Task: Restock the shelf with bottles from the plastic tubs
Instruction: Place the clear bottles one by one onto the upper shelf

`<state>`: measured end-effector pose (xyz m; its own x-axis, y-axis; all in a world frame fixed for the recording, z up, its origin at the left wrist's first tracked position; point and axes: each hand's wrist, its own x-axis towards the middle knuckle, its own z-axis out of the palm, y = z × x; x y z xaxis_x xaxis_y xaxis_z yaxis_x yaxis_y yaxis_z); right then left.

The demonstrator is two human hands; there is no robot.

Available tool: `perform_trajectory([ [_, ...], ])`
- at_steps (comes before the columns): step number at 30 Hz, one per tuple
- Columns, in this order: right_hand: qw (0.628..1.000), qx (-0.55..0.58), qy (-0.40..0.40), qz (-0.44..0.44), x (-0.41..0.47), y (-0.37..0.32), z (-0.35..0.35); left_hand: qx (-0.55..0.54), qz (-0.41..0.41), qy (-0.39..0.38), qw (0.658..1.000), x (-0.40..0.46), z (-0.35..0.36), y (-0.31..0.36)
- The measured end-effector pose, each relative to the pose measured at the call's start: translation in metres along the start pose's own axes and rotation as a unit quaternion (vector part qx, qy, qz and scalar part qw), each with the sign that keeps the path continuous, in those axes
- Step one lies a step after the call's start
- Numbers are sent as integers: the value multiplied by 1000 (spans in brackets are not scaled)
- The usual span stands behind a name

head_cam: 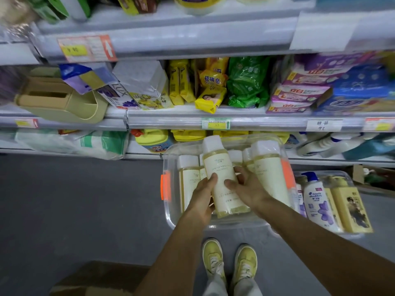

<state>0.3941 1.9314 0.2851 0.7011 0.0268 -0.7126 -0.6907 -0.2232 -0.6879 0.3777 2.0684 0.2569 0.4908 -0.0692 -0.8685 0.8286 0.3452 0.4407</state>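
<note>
I have my left hand [204,194] and right hand [243,186] both wrapped round one bottle [222,178], held just above the tub [168,218] — several more bottles wait inside, so the shelf [256,121] restock seems far from finished.

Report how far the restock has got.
Done: nothing visible; no matching bottle shows on the shelf.
In hand: left hand and right hand both hold one cream bottle over the near tub.
Left: several like bottles stand in that tub, and the second tub on its right holds a shampoo bottle and yellow boxes.
</note>
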Motion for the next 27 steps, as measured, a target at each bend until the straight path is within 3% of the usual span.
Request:
perform_trajectory([
  [7, 997, 41, -6, -64, -61, -73, -23, -31, 59, -35, 997, -72, 20, 46],
  [17, 985, 79, -51, -144, -151, -164, -42, 33, 183, -93, 978, -184, 36, 123],
  [27, 967, 74, -62, -238, -248, -249, -65, 81, 312, -73, 944, -311, 60, 177],
])
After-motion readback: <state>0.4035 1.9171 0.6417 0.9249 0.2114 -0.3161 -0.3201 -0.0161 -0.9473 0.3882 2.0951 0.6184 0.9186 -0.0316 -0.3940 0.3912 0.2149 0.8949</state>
